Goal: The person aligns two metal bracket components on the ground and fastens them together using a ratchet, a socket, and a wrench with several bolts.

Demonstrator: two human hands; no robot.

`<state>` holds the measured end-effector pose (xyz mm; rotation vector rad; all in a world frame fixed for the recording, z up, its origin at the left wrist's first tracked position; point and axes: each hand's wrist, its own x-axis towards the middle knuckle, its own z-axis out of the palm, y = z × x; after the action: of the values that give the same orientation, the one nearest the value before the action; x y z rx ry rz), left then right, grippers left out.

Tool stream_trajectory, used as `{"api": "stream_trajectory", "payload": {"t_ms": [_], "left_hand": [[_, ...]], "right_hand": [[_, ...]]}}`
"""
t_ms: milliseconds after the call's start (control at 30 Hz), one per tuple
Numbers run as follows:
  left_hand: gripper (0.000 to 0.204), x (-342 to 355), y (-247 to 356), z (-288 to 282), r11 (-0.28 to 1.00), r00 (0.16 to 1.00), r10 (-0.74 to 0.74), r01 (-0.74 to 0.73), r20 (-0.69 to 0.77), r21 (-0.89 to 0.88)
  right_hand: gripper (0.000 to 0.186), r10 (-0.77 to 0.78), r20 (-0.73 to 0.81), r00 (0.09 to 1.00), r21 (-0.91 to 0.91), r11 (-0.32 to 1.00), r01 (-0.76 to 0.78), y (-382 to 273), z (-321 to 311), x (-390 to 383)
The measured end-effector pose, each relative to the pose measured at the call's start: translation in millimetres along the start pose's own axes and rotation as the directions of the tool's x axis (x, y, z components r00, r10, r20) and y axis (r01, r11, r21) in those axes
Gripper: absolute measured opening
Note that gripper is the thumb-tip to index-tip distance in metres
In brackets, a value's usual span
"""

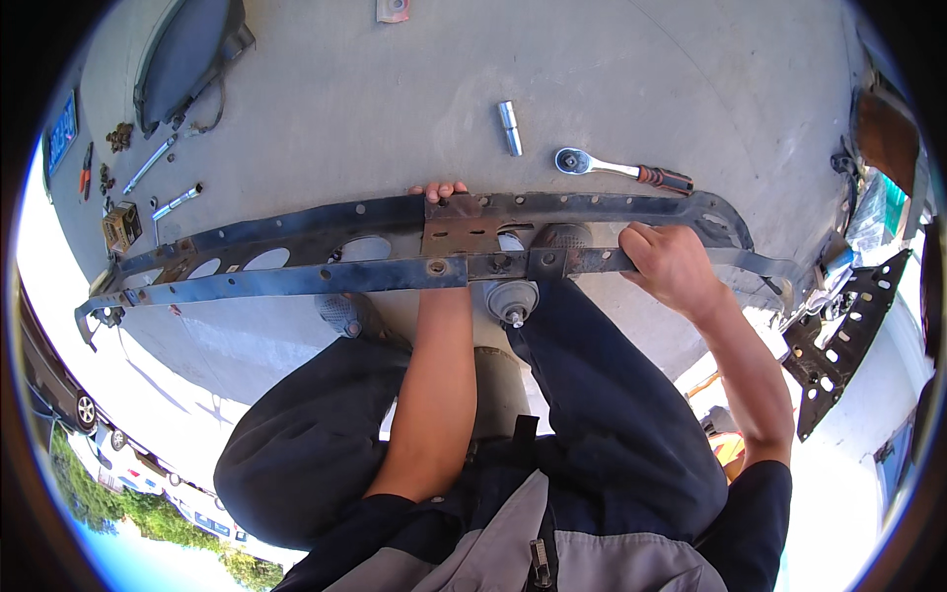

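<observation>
A long dark metal beam [296, 275] with holes and a rusty middle plate [460, 233] lies across my view over my shins. My left hand [441, 189] reaches under the beam, its fingertips curled over the far edge by the plate. My right hand [656, 259] grips the near rail toward the right end. A round metal fitting [505, 296] with a threaded stud sits below the middle. Beyond the beam, a steel socket [509, 126] and a ratchet [602, 166] with a red-black handle lie on the concrete.
At the left are a dark curved panel [182, 54], wrenches [150, 164], pliers [86, 170] and a small box [122, 227]. A perforated black bracket [838, 365] and scrap parts lie at the right. Parked cars [84, 405] show at the lower left rim.
</observation>
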<state>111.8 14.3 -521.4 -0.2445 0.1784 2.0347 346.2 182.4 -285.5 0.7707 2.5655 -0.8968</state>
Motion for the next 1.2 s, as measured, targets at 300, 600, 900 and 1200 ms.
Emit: {"api": "stream_trajectory", "payload": {"t_ms": [300,600,900,1200], "left_hand": [[0.036,-17.5,20.1,-13.3,0.987,0.957,-0.029,0.072,-0.288,0.141],[0.041,-33.5,28.7,55.1,0.952,0.791,-0.045,0.219,-0.610,0.213],[0.027,-63.2,45.8,76.3,0.492,0.563,0.402,0.532,-0.722,0.689],[0.012,-79.7,37.7,216.8,-0.581,0.903,-0.424,-0.335,0.076,0.742]], "right_hand": [[0.038,0.017,-0.065,0.998,0.036,0.999,-0.015,-4.5,0.2,1.0],[0.038,0.051,-0.088,0.995,-0.003,0.999,-0.051,-2.7,8.4,-5.7],[0.040,0.082,-0.117,0.990,-0.078,0.993,-0.092,-11.6,9.0,-7.2],[0.048,-0.034,-0.387,0.922,-0.052,0.999,0.015,-44.6,19.9,14.3]]}}
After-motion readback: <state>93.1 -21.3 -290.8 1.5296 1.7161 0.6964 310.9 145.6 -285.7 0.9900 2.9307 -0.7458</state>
